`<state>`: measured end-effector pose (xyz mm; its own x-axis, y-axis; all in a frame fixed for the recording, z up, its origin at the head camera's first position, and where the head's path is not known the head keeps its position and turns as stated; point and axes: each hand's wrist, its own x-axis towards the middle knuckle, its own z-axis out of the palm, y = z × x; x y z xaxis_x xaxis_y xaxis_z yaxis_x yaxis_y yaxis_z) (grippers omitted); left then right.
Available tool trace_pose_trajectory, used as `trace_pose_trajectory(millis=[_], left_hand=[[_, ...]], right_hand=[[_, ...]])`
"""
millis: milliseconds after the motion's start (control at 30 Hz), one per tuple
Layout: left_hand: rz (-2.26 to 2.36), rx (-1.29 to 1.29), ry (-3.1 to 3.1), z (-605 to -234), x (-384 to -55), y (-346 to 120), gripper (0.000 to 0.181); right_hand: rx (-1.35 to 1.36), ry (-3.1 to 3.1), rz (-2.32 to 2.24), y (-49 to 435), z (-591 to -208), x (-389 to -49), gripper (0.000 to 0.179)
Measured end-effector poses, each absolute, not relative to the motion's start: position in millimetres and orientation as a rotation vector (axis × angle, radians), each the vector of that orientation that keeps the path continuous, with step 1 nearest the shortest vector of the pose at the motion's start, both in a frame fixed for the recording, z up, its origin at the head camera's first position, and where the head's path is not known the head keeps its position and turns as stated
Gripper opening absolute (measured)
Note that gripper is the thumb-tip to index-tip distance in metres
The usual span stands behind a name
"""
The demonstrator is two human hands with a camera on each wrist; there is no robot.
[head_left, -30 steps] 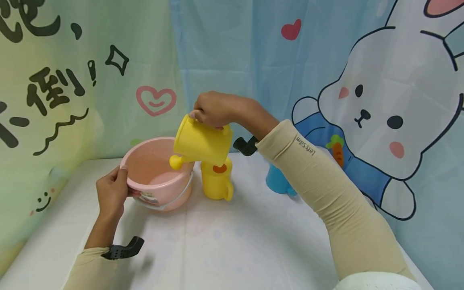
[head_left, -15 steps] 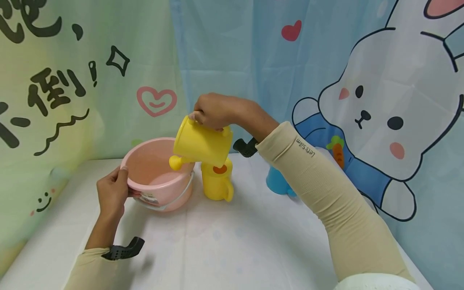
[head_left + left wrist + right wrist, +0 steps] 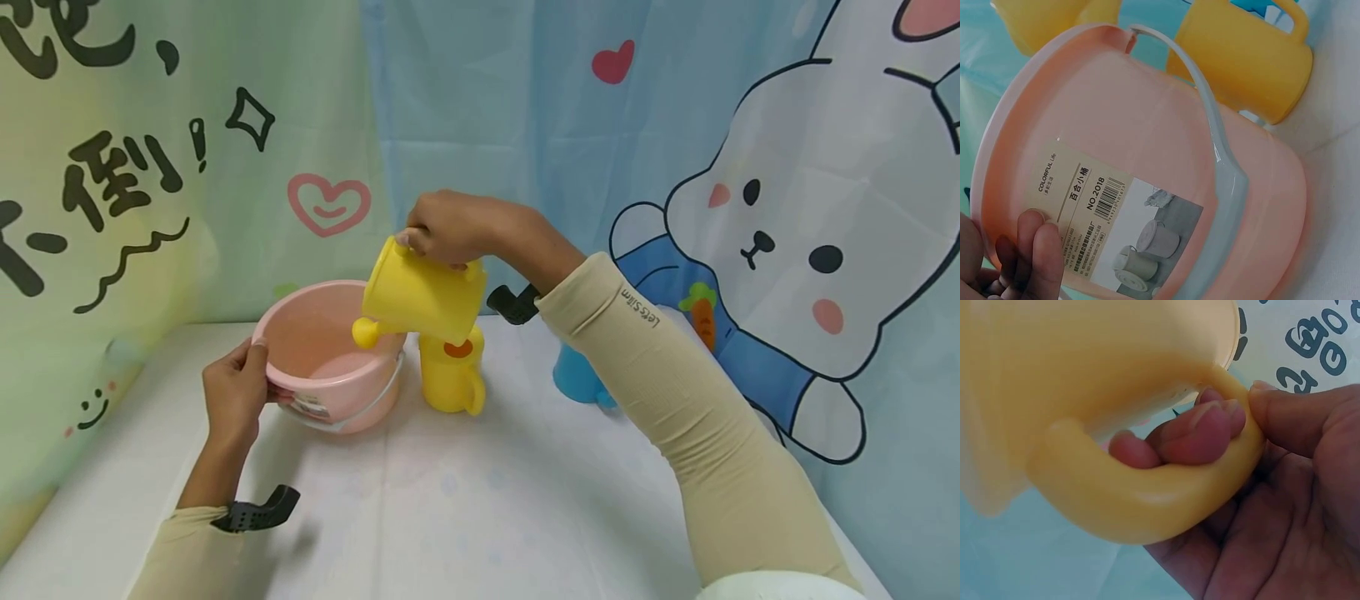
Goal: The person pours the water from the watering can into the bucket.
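My right hand point(image 3: 453, 229) grips the handle of a yellow watering can point(image 3: 427, 296), its fingers curled through the loop in the right wrist view, where the handle point(image 3: 1147, 506) fills the middle. The can is tipped left, and its round spout head point(image 3: 366, 333) hangs over the right side of a pink bucket point(image 3: 345, 404). My left hand point(image 3: 234, 392) pinches the bucket's near-left rim, thumb on top and fingers below. In the left wrist view those fingers point(image 3: 1041, 250) lie against the paper label point(image 3: 1110, 219). The bucket stands on the table with its grey bail handle point(image 3: 1229, 181) hanging down.
A second yellow watering can point(image 3: 450, 387) stands upright right of the bucket, partly under the tipped one. Farther right, a blue vessel point(image 3: 577, 375) is partly hidden by my right sleeve point(image 3: 675, 400). A printed curtain point(image 3: 480, 100) hangs behind the white-covered table point(image 3: 465, 508).
The head view has shifted very slightly. Both hands, the tipped watering can and the bucket keep the same positions relative to each other.
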<state>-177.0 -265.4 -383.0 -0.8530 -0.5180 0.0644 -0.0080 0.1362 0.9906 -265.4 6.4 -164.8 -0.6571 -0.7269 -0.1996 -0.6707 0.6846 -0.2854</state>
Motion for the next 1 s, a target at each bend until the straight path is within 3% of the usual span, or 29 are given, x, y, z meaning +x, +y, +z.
trace_pose_trajectory(millis=[1000], left_hand=[[-1.785,0.531,-2.004,-384.3,-178.0,-264.7,0.048]], right_hand=[[-1.15,2.604,-0.298,10.6,-167.5,-265.8,0.034]])
